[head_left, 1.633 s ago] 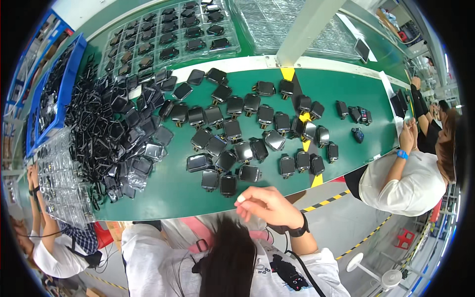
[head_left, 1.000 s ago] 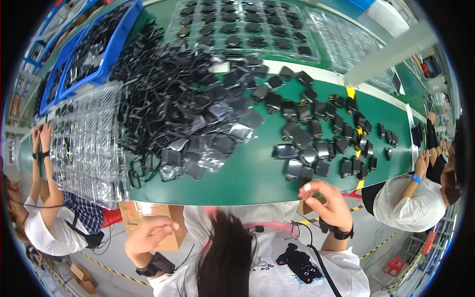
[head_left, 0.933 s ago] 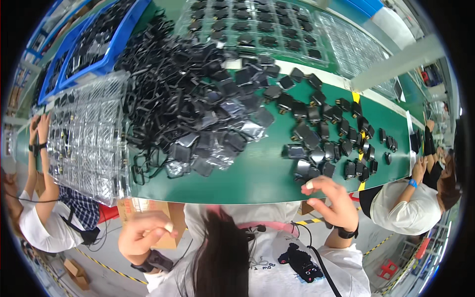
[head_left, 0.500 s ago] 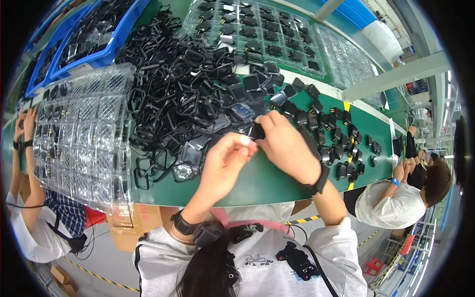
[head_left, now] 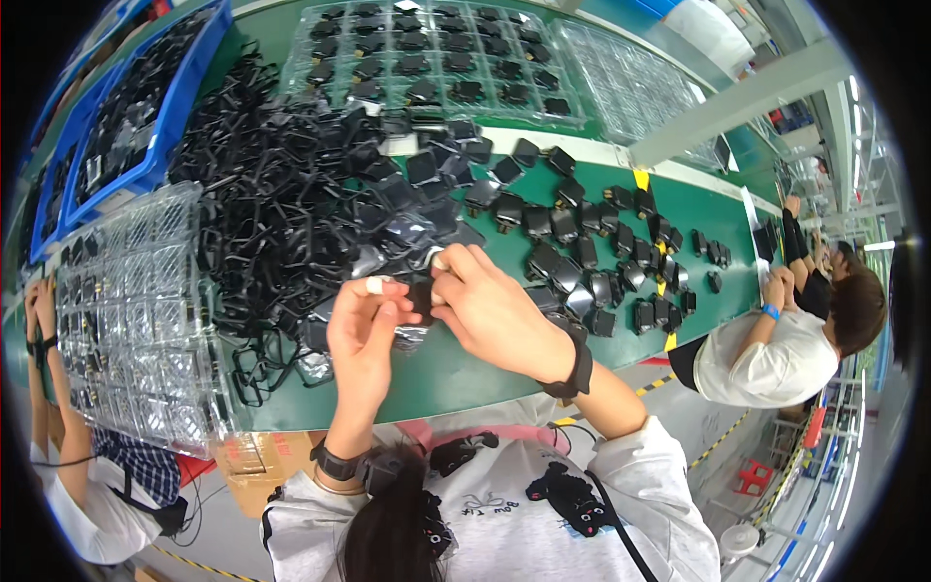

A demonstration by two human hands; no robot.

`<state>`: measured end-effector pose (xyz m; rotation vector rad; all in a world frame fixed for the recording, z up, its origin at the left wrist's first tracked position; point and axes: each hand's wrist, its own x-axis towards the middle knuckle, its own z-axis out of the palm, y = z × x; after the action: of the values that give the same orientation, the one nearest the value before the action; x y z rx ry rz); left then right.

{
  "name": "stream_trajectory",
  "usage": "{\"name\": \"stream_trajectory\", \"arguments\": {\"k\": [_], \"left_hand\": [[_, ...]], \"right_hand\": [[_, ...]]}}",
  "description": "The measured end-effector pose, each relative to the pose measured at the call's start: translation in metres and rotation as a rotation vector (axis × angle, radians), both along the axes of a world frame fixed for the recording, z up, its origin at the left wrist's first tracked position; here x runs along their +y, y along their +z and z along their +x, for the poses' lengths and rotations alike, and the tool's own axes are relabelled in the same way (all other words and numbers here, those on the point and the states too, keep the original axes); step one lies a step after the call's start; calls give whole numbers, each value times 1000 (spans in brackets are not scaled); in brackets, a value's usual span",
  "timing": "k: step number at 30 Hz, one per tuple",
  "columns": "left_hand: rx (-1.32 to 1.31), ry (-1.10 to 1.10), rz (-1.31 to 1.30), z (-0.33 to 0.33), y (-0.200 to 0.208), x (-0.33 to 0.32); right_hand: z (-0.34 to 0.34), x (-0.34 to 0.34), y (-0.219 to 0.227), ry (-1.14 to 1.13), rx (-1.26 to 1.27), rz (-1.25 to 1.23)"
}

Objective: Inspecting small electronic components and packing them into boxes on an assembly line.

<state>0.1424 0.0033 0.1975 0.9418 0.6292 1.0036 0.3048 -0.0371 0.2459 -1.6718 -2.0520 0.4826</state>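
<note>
Right hand (head_left: 497,315) has a black piece (head_left: 421,297) pinched; left hand (head_left: 360,339) is just beside it, can't tell its grip tbh.

Black piece (head_left: 420,295), green tabletop (head_left: 436,378)

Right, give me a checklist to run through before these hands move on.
1. Small dark piece at the right hand's fingertips: ok.
2. Left hand gripping that piece: cannot tell; its fingertips are close, but contact is unclear.
3. Piece fully visible: not ok; fingers cover part of it.
4. Black frames laid out separately: not ok; they lie in a tangled heap.
5. Left co-worker's hands apart from these: ok; they are beyond the clear tray.
</note>
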Motion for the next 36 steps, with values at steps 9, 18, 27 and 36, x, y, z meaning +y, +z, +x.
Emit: {"name": "stream_trajectory", "arguments": {"k": [9, 18, 27, 36], "left_hand": [[601, -228, 713, 50, 28, -29], [832, -246, 811, 95, 20, -42], [862, -173, 922, 88, 25, -60], [563, -362, 529, 79, 20, -57]], "right_hand": [[71, -55, 29, -478, 654, 192], [87, -109, 10, -334, 380, 126], [86, -114, -4, -341, 461, 125], [79, -114, -1, -282, 509, 202]]}}
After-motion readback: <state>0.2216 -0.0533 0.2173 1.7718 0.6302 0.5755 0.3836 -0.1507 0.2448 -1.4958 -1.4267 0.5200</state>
